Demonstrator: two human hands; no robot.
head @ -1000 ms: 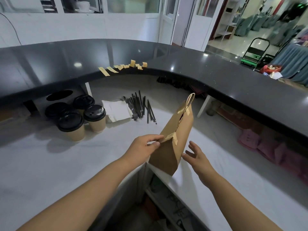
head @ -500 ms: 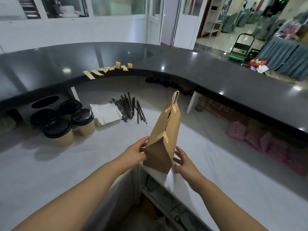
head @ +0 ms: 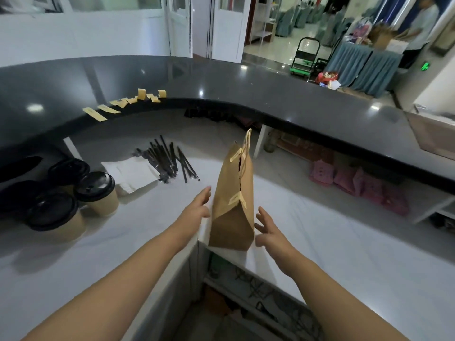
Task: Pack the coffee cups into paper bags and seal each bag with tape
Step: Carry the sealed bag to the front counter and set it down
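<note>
While both hands point(head: 194, 212) point(head: 269, 232) flank it open-fingered, the taped bag point(head: 232, 205) hides its contents.

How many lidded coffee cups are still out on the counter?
3 clearly: one nearest the napkins, one in front at the left, one behind. More dark lids lie further left, so other cups may be hidden.

A bundle of black straws point(head: 170, 161) lies left of centre on the white counter point(head: 344, 247), beside a stack of white napkins point(head: 131, 173). A curved black upper counter point(head: 246, 87) crosses the frame. At upper right stand a green hand trolley point(head: 305, 57) and blue-draped tables point(head: 364, 65). Pink packets point(head: 357, 180) sit at mid-right under the upper counter.
</note>
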